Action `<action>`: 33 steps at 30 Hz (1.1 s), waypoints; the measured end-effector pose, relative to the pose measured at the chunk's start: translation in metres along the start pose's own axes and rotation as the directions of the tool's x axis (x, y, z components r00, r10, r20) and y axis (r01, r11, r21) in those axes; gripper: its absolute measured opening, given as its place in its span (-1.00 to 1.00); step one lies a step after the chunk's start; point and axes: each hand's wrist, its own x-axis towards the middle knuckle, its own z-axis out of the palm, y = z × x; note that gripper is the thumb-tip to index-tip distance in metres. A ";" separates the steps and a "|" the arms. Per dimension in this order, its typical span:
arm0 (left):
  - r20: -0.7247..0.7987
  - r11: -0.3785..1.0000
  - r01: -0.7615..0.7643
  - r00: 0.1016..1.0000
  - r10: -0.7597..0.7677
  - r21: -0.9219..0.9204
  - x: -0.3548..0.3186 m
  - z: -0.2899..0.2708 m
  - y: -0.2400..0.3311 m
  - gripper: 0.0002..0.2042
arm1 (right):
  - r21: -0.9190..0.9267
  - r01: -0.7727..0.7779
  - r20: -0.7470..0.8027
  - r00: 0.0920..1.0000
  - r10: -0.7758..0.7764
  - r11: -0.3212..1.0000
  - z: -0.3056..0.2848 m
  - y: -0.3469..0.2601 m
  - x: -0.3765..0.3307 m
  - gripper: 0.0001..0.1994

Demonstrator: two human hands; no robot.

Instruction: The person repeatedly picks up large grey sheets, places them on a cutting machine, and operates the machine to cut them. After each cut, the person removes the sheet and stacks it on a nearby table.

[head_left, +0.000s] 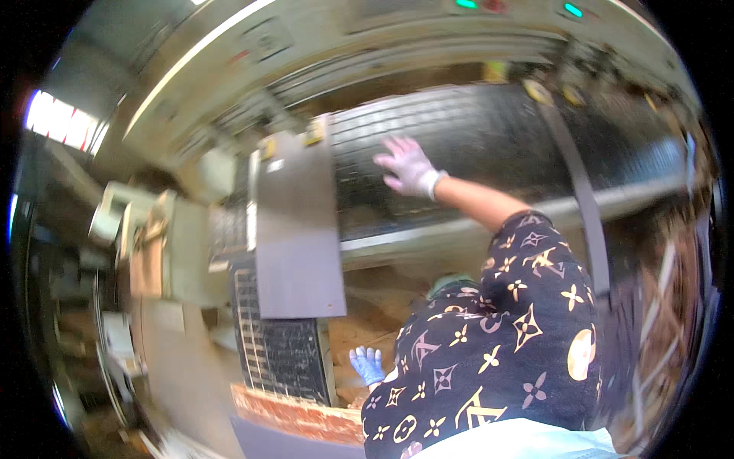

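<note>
My right hand, in a pale glove, reaches out over the black machine bed. Its fingers are spread and hold nothing. A wide grey panel lies to its left, apart from the hand, its near end jutting past the bed's edge. To the right, a narrow grey strip lies across the bed. Down by my body is my left hand, gloved in pale blue, fingers apart and empty. It is nearest to a dark gridded support surface beneath the panel's near end. Motion blurs parts of the picture.
The machine's long beam runs along the far side, with lit green indicators. Yellow pieces sit at the panel's far end. A reddish-brown board edge is at lower left. Further left stands a pale cabinet-like unit.
</note>
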 end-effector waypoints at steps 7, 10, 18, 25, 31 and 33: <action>0.265 0.869 0.101 0.930 -0.256 0.485 -0.002 0.006 -0.046 -0.65 | -0.350 -0.841 -0.058 0.459 0.886 0.413 -0.113 0.086 -0.423 -0.59; 0.431 0.855 0.098 0.831 -0.352 0.509 -0.014 0.060 -0.052 -0.69 | 0.036 -0.999 -0.281 0.024 0.959 0.035 -0.178 0.127 -0.526 -0.57; 0.604 0.770 -0.138 0.710 -0.362 0.623 0.024 0.114 -0.079 -0.85 | 0.770 -0.026 0.628 -0.142 0.765 -0.638 -0.051 0.186 -0.605 -0.35; 0.787 0.780 -0.297 0.494 -0.368 0.551 0.163 0.184 -0.130 -0.87 | 0.832 -0.504 0.327 0.107 0.939 -0.233 0.113 0.262 -0.383 -0.72; 0.626 0.807 0.235 0.528 -0.574 0.542 0.119 0.268 -0.125 -0.71 | 0.639 -0.740 0.563 0.263 0.783 -0.211 0.118 0.190 -0.341 -0.61; 0.725 0.830 0.177 0.415 -0.550 0.529 0.135 0.282 -0.133 -0.61 | 0.595 -0.782 0.591 0.269 0.760 -0.186 0.081 0.172 -0.363 -0.51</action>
